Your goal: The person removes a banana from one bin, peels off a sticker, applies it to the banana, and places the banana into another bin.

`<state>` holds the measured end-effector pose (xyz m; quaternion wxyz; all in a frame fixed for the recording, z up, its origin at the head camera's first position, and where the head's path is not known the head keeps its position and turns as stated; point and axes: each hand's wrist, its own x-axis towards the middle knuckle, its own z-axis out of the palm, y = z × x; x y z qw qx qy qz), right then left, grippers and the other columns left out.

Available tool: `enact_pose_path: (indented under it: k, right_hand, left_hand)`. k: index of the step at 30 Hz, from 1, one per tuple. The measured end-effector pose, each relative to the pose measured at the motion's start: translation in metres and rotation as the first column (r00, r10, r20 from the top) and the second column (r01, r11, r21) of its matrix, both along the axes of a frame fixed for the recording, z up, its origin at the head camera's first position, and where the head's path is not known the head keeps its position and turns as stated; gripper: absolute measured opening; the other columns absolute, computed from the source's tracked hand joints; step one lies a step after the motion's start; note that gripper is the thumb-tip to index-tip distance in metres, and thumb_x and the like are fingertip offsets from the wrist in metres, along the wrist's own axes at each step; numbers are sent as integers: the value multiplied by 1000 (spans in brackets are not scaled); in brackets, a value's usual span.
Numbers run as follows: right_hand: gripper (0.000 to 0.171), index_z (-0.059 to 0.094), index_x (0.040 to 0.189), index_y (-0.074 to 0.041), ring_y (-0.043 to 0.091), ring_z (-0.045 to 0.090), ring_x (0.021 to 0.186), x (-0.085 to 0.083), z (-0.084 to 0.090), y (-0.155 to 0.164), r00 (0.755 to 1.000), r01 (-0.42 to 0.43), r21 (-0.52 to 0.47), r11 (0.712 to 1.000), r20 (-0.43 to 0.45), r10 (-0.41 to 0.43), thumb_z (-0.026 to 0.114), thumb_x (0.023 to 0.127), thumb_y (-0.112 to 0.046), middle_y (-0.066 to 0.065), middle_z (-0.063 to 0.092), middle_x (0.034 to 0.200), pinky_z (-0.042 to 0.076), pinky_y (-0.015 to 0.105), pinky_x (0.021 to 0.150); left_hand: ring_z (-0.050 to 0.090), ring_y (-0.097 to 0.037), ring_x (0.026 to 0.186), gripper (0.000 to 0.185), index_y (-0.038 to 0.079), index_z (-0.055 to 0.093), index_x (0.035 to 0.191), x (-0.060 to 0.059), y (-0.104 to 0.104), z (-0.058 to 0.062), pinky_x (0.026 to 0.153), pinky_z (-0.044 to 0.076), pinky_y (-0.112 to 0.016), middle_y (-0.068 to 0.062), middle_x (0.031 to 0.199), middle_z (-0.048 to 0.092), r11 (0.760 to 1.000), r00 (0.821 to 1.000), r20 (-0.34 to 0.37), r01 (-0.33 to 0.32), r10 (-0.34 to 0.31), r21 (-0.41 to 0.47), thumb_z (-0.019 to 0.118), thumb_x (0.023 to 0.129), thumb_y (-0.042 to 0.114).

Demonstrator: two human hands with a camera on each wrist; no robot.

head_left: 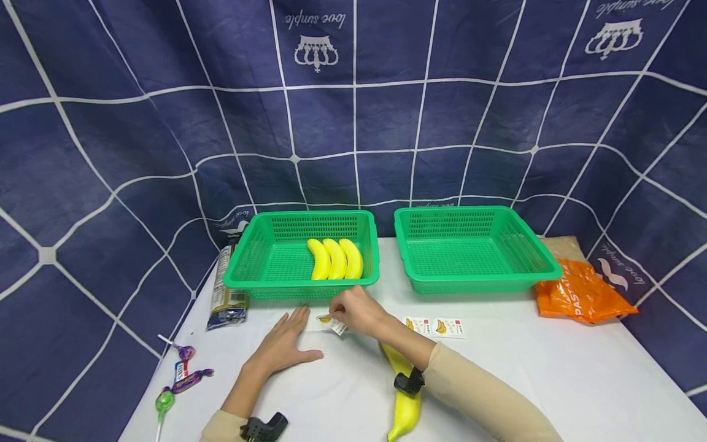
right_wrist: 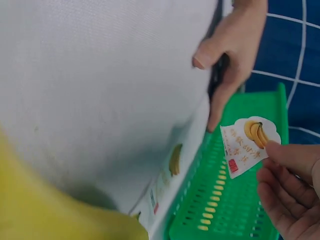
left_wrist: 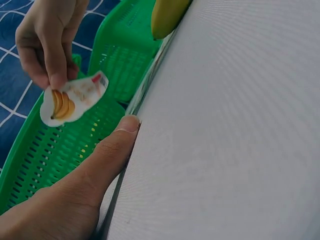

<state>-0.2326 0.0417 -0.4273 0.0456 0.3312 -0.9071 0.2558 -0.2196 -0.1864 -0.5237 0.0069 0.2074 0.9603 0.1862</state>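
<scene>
Right hand (head_left: pixel 356 312) pinches a small white banana sticker (left_wrist: pixel 72 98).
Left hand (head_left: pixel 285 344) lies flat and wide on the white bench (head_left: pixel 530 374), near the green plastic basket (head_left: pixel 259 261).

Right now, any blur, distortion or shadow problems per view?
Head view: sharp, evenly lit, strong wide-angle bending of the backdrop grid. Left wrist view: the sticker is readable, banana tip soft. Right wrist view: the near banana is a blurred yellow mass, with a soft shadow on the table.
</scene>
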Motion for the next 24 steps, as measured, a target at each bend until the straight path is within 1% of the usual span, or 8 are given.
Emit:
enact_pose_path:
  k: [2,5,8,11,15,20,22,24]
  right_hand:
    - [6,79,84,-11,1,65,68,1,3,5,1000,11,-25,1000,6,-11,73,86,-10,-2,76,78,50,11,62]
    - [5,79,83,-11,-2,61,60,3,7,12,999,26,-62,998,40,-23,75,86,-13,-2,75,76,49,11,56]
    - [5,79,83,-10,-4,58,56,4,11,18,998,36,-88,995,57,-31,75,85,-13,-2,75,75,49,12,55]
    - [5,79,83,-10,-3,59,59,6,15,23,998,44,-97,994,43,-40,76,84,-13,-2,75,75,49,12,56]
    - [5,79,82,-10,0,61,61,9,22,28,998,57,-99,993,18,-56,76,84,-14,-2,74,74,48,13,57]
    - [5,78,81,-11,-1,59,60,14,29,32,998,61,-105,993,5,-60,76,84,-14,-3,73,72,48,13,54]
    - [5,78,81,-11,-2,58,59,16,32,33,998,62,-112,992,3,-62,76,84,-14,-4,73,71,47,13,53]
    - [5,79,81,-11,-3,57,58,17,34,34,998,59,-117,991,-4,-60,76,84,-13,-4,73,70,47,13,53]
  left_hand:
    - [27,-32,148,115,-1,31,150,0,0,0,122,21,-50,-18,158,29,1000,1000,-1,2,-2,3,65,72,75]
    - [28,-33,148,114,-3,31,150,1,0,1,122,21,-51,-19,158,29,1000,1000,-3,2,-2,3,66,72,74]
    - [28,-34,147,115,-4,31,149,1,-1,2,122,21,-51,-21,157,29,1000,1000,-10,4,-4,8,68,72,72]
    - [27,-35,147,115,-4,31,149,1,0,4,122,21,-51,-21,157,29,1000,1000,-19,4,-4,28,70,72,71]
    - [24,-35,149,111,-3,29,150,4,6,8,122,20,-51,-20,159,26,998,1000,0,13,-13,65,70,74,67]
    - [22,-32,150,107,-2,27,151,13,21,14,122,19,-51,-18,160,23,995,999,20,43,-45,95,69,77,64]
    - [21,-30,150,108,-1,27,151,19,29,17,122,19,-51,-16,161,23,993,997,33,62,-65,100,68,77,66]
    - [19,-27,151,110,1,26,153,26,39,19,123,19,-49,-13,162,21,992,994,61,87,-93,92,66,76,70]
